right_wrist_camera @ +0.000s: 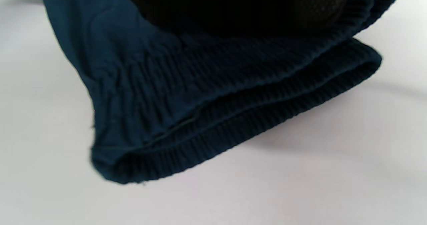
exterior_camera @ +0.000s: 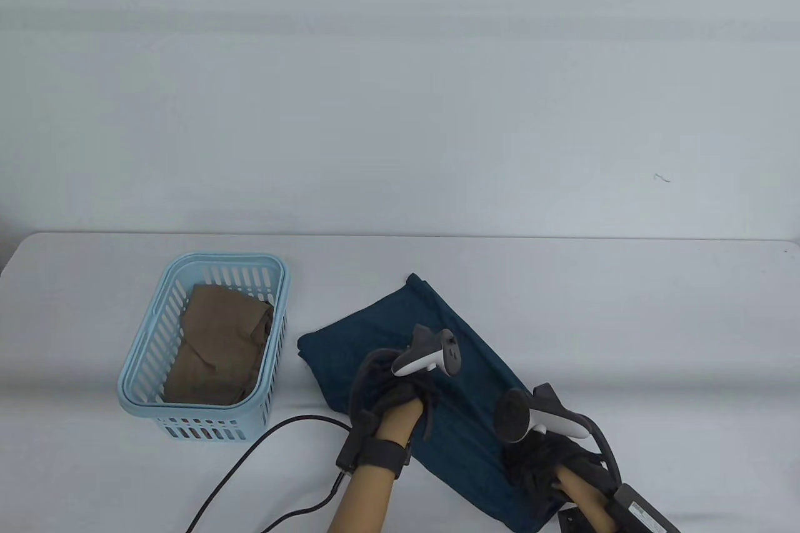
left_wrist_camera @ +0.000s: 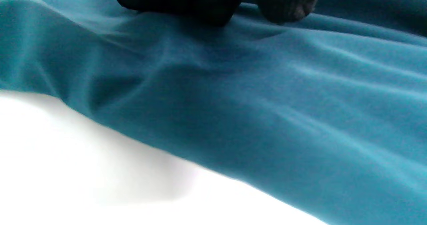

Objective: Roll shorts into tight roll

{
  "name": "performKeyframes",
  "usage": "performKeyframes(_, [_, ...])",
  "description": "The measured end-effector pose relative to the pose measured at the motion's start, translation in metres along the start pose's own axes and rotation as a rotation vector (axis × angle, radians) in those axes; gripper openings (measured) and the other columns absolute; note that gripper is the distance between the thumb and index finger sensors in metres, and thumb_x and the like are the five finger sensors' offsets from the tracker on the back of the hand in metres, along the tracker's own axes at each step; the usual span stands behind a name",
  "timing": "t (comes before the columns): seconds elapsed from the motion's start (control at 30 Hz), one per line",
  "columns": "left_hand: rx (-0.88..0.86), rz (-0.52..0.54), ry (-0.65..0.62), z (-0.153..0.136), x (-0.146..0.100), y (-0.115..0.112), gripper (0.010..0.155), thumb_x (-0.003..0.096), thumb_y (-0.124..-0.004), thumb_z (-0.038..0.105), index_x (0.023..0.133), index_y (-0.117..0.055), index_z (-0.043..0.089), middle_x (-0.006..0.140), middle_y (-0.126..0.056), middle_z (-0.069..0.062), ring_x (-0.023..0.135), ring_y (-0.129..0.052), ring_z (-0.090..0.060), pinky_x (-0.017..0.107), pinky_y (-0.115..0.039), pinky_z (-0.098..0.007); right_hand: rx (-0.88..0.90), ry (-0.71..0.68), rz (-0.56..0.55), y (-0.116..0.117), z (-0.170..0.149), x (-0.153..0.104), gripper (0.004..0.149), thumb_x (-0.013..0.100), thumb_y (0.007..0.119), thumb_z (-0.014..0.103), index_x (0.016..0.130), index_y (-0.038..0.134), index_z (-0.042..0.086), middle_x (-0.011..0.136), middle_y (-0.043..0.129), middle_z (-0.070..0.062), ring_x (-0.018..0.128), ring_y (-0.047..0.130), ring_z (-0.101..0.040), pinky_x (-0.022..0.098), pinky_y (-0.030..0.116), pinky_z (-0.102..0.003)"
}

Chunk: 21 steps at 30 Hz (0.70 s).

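White table (exterior_camera: 562,283) against plain pale wall (exterior_camera: 400,89); soft even light.

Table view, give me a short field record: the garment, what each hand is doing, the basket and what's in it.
garment: dark teal fabric shorts, folded into a long strip lying diagonally on the white table, not yet rolled
left hand: left hand rests on the middle of the shorts, fingertips touching the cloth
right hand: right hand holds the ribbed elastic waistband end, near the table's front edge
basket: light blue slotted plastic basket, left of the shorts
basket contents: crumpled brown cloth
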State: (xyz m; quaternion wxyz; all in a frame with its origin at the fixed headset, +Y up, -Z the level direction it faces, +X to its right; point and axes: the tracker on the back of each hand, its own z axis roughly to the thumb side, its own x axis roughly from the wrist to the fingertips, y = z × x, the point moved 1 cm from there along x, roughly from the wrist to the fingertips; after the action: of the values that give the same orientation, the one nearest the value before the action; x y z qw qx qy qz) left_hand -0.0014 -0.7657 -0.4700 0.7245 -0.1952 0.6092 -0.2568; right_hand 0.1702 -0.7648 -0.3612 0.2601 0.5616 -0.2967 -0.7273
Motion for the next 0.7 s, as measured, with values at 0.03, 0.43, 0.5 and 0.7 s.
performKeyframes(0.03, [0.000, -0.003, 0.001, 0.000, 0.002, 0.001, 0.056, 0.0537, -0.066, 0.042, 0.097, -0.057, 0.007, 0.110, -0.047, -0.020, 0.103, -0.054, -0.050, 0.069, -0.037, -0.073, 0.005, -0.004, 0.000, 0.000, 0.001, 0.000, 0.051, 0.053, 0.064, 0.031, 0.100, 0.055, 0.011, 0.095, 0.054, -0.023, 0.079, 0.062, -0.041, 0.060, 0.063, -0.047])
performKeyframes(0.43, [0.105, 0.018, 0.032, 0.012, 0.030, 0.012, 0.057, 0.0536, -0.068, 0.039, 0.096, -0.047, 0.007, 0.112, -0.035, -0.020, 0.105, -0.044, -0.050, 0.070, -0.035, -0.072, 0.085, -0.086, -0.033, 0.000, 0.020, 0.011, 0.052, 0.053, 0.064, 0.031, 0.099, 0.055, 0.009, 0.090, 0.056, -0.025, 0.071, 0.068, -0.038, 0.053, 0.067, -0.042])
performKeyframes(0.5, [0.130, 0.024, 0.046, 0.014, 0.034, 0.015, 0.056, 0.0535, -0.069, 0.038, 0.095, -0.047, 0.008, 0.112, -0.035, -0.020, 0.106, -0.044, -0.050, 0.071, -0.035, -0.072, 0.103, -0.100, -0.039, -0.001, 0.022, 0.013, 0.052, 0.053, 0.064, 0.031, 0.099, 0.054, 0.009, 0.089, 0.056, -0.026, 0.070, 0.069, -0.037, 0.052, 0.068, -0.041])
performKeyframes(0.7, [0.110, 0.027, 0.068, 0.013, 0.046, 0.023, 0.057, 0.0530, -0.069, 0.036, 0.096, -0.044, 0.008, 0.113, -0.032, -0.021, 0.106, -0.042, -0.050, 0.071, -0.034, -0.072, 0.151, -0.140, -0.068, -0.003, 0.032, 0.021, 0.052, 0.053, 0.064, 0.031, 0.099, 0.054, 0.007, 0.086, 0.057, -0.026, 0.066, 0.070, -0.036, 0.048, 0.069, -0.038])
